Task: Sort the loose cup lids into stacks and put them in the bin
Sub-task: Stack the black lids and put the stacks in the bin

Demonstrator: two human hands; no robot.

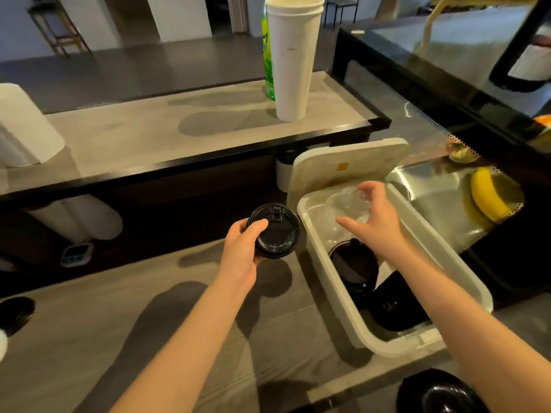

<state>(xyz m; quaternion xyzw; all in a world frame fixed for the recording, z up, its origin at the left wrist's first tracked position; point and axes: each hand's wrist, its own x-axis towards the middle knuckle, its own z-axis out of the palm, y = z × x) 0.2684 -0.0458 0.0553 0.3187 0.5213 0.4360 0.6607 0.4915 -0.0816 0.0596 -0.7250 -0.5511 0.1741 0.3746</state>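
Observation:
My left hand (243, 248) grips a short stack of black cup lids (275, 232), held up just left of the white plastic bin (328, 281). My right hand (375, 216) is over the far end of the bin, thumb and fingers spread around a stack of clear dome lids (343, 204) low inside it. Nearer in the bin lie black lids (354, 263), with a second dark pile (393, 305) at its near end. Single black lids rest on the counter at the far left (15, 314) and at the bottom right (441, 394).
The bin's white cover (343, 165) leans upright behind it. Tall white cups (295, 64) and a green bottle (268, 70) stand on the raised shelf, a paper towel roll (24, 126) at its left. A banana (486, 195) lies right; a small timer (76, 254) sits below the shelf.

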